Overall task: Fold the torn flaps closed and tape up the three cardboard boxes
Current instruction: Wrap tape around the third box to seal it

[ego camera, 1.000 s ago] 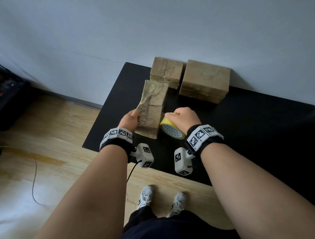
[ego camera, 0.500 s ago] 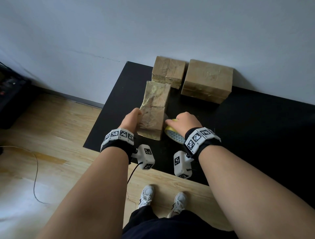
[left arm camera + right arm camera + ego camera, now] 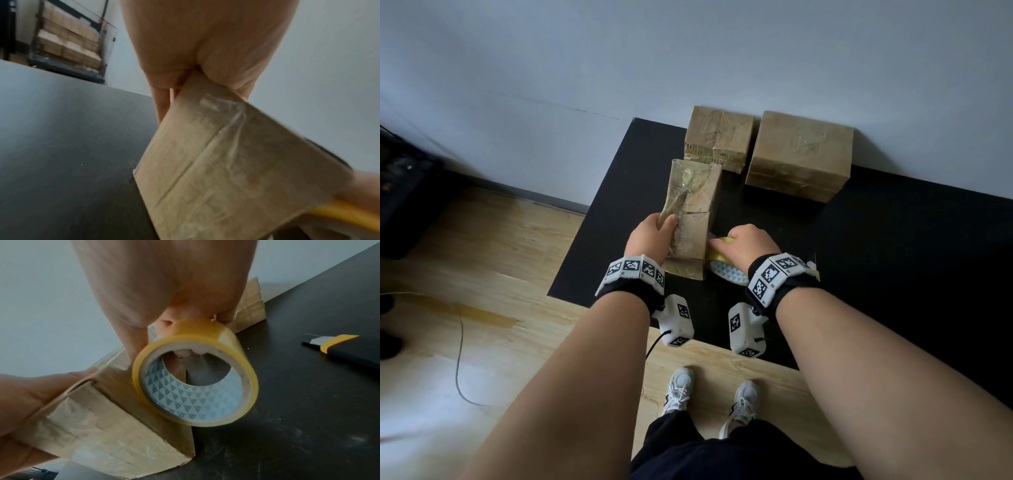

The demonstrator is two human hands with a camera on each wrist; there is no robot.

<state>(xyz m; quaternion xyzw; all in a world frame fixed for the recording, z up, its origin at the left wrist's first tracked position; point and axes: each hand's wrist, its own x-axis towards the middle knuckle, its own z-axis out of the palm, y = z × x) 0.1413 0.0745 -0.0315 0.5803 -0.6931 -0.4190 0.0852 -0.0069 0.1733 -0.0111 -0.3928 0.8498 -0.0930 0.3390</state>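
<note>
Two hands: left hand [image 3: 650, 236] grips one of three boxes [image 3: 693, 212], right hand [image 3: 748, 245] one tape roll [image 3: 195, 379].

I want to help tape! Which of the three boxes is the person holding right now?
The narrow cardboard box nearest the table's front edge: the left hand grips it, and the tape roll sits against it. The other two boxes stand untouched by the wall.

Creased brown cardboard box [image 3: 695, 219], glossy yellow tape roll [image 3: 195, 379], matt black mat [image 3: 893, 240].
</note>
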